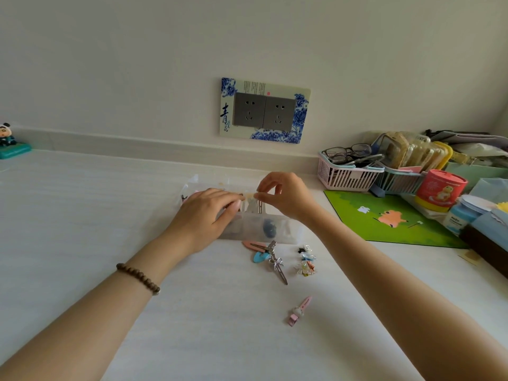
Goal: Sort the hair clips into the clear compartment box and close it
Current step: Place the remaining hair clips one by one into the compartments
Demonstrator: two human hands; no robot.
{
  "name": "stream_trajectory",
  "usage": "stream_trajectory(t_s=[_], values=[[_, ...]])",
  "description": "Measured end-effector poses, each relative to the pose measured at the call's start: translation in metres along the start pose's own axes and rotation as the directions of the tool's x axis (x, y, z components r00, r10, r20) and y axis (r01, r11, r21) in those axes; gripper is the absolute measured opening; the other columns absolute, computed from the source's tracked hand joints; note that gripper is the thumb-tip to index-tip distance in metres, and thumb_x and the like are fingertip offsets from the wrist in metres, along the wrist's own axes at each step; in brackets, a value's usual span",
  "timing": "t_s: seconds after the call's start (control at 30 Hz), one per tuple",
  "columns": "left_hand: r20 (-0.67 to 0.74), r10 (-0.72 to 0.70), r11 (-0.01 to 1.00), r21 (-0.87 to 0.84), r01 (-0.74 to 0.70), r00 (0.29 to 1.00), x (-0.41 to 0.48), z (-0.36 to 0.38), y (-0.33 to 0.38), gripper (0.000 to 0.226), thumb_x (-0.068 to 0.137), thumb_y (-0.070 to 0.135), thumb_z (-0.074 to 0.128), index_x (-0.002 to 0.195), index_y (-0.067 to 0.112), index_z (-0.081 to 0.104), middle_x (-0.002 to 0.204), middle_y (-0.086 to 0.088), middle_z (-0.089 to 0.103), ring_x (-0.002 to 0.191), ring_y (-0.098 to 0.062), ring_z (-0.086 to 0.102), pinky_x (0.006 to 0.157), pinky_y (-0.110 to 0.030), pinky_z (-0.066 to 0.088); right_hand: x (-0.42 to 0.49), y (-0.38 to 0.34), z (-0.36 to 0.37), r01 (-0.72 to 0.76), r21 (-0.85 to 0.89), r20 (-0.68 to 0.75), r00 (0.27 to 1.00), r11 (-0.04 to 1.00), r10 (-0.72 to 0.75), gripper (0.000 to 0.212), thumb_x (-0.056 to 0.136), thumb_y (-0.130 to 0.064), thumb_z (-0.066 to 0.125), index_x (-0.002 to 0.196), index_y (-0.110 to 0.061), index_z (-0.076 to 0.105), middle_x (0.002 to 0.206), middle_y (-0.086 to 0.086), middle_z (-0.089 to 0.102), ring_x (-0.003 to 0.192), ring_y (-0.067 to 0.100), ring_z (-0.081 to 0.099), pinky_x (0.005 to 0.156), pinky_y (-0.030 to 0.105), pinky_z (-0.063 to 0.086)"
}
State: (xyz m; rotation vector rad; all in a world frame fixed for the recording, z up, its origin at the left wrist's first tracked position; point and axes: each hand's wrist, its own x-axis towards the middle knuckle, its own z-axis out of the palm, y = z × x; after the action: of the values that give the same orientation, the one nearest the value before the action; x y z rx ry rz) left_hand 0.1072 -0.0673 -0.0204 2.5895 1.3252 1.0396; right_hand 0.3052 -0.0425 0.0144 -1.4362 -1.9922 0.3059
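Observation:
The clear compartment box (pixel 286 229) lies open on the white table, a dark blue clip (pixel 269 227) in one cell. Above it my left hand (pixel 204 215) and my right hand (pixel 286 198) pinch the two ends of a small pale clip (pixel 250 195). In front of the box lie a pink snap clip (pixel 251 245), a blue snap clip (pixel 259 257), a silver bow clip (pixel 277 264) and a cluster of tiny colourful clips (pixel 306 261). A pink bunny clip (pixel 299 312) rests nearer to me. The box's left half is hidden by my left hand.
A green mouse mat (pixel 384 218) lies right of the box. Behind it stand a pink basket (pixel 346 177) with glasses, a red tub (pixel 439 189) and more clutter. A wall socket (pixel 265 111) is straight ahead. A panda figure (pixel 8 141) sits far left.

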Motion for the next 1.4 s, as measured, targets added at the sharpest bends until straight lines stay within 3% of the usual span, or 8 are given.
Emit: stream_trajectory(t_s=[0.17, 0.43, 0.63, 0.77, 0.9, 1.13, 1.27, 1.4], values=[[0.010, -0.007, 1.000, -0.017, 0.007, 1.000, -0.001, 0.001, 0.002, 0.055, 0.086, 0.055, 0.021, 0.118, 0.030, 0.057, 0.121, 0.010, 0.061, 0.115, -0.010, 0.049, 0.098, -0.049, 0.036, 0.000, 0.001, -0.006, 0.020, -0.170, -0.033, 0.999, 0.985, -0.026, 0.018, 0.081, -0.038, 0.066, 0.084, -0.021, 0.069, 0.096, -0.003, 0.060, 0.080, 0.010, 0.049, 0.068, 0.029, 0.042], [0.030, -0.010, 1.000, 0.002, 0.010, 1.000, -0.002, 0.003, 0.005, 0.055, 0.086, 0.058, 0.017, 0.117, 0.035, 0.057, 0.126, 0.015, 0.057, 0.119, -0.003, 0.043, 0.104, -0.051, 0.026, -0.013, -0.006, -0.012, 0.058, -0.096, -0.021, 0.998, 0.994, -0.061, 0.031, 0.091, -0.042, 0.050, 0.093, -0.021, 0.072, 0.105, 0.000, 0.066, 0.089, 0.015, 0.058, 0.079, 0.037, 0.050], [0.041, -0.018, 0.999, 0.046, 0.016, 0.999, -0.002, 0.004, 0.004, 0.058, 0.085, 0.060, 0.014, 0.118, 0.037, 0.057, 0.128, 0.017, 0.054, 0.121, 0.000, 0.038, 0.106, -0.050, 0.019, -0.016, 0.000, -0.010, 0.082, -0.094, 0.045, 0.996, 0.992, -0.078, 0.020, 0.080, -0.036, 0.068, 0.092, -0.020, 0.070, 0.096, -0.005, 0.068, 0.086, 0.009, 0.057, 0.070, 0.025, 0.044], [0.032, 0.026, 0.997, 0.072, -0.028, 0.999, -0.003, 0.003, 0.007, 0.059, 0.085, 0.057, 0.015, 0.119, 0.035, 0.057, 0.130, 0.014, 0.053, 0.122, -0.003, 0.038, 0.097, -0.014, 0.004, -0.016, -0.003, -0.009, 0.077, 0.122, -0.008, 0.997, 0.990, -0.076, 0.011, 0.078, -0.022, 0.072, 0.086, -0.015, 0.072, 0.081, -0.005, 0.070, 0.070, -0.002, 0.062, 0.063, 0.007, 0.044], [0.010, 0.059, 0.994, 0.092, -0.060, 0.998, -0.005, 0.001, 0.010, 0.058, 0.086, 0.055, 0.017, 0.119, 0.030, 0.058, 0.131, 0.011, 0.053, 0.122, -0.008, 0.041, 0.086, 0.005, -0.010, -0.015, 0.001, -0.030, 0.040, 0.400, -0.179, 0.983, 0.916, 0.035, 0.010, 0.078, -0.015, 0.071, 0.087, -0.011, 0.068, 0.081, -0.003, 0.070, 0.065, -0.007, 0.063, 0.070, 0.008, 0.050], [0.030, 0.106, 0.994, 0.035, -0.107, 0.994, -0.002, 0.009, 0.010, 0.053, 0.089, 0.052, 0.023, 0.116, 0.027, 0.060, 0.124, 0.007, 0.060, 0.120, -0.006, 0.045, 0.100, -0.026, 0.029, -0.020, 0.033, -0.054, -0.104, 0.267, -0.076, 0.989, 0.958, 0.128, 0.009, 0.081, -0.023, 0.068, 0.084, -0.014, 0.068, 0.083, -0.003, 0.070, 0.068, -0.004, 0.064, 0.062, 0.002, 0.045], [0.016, 0.104, 0.994, 0.042, -0.104, 0.994, -0.003, 0.008, 0.012, 0.052, 0.089, 0.051, 0.023, 0.115, 0.027, 0.061, 0.124, 0.008, 0.060, 0.120, -0.006, 0.046, 0.098, -0.024, 0.027, -0.025, 0.040, -0.044, -0.074, -0.085, -0.065, 0.996, 0.994, 0.069, 0.016, 0.083, -0.032, 0.065, 0.092, -0.021, 0.073, 0.095, -0.007, 0.069, 0.085, 0.014, 0.060, 0.072, 0.026, 0.046], [0.011, 0.103, 0.994, 0.040, -0.103, 0.995, -0.003, 0.005, 0.013, 0.050, 0.088, 0.050, 0.025, 0.115, 0.027, 0.061, 0.124, 0.008, 0.060, 0.118, -0.004, 0.044, 0.096, -0.014, 0.021, -0.047, 0.014, -0.048, 0.086, 0.042, -0.146, 0.986, 0.995, -0.079, 0.009, 0.083, -0.028, 0.065, 0.090, -0.026, 0.070, 0.089, -0.016, 0.067, 0.074, 0.006, 0.060, 0.067, 0.021, 0.047]])
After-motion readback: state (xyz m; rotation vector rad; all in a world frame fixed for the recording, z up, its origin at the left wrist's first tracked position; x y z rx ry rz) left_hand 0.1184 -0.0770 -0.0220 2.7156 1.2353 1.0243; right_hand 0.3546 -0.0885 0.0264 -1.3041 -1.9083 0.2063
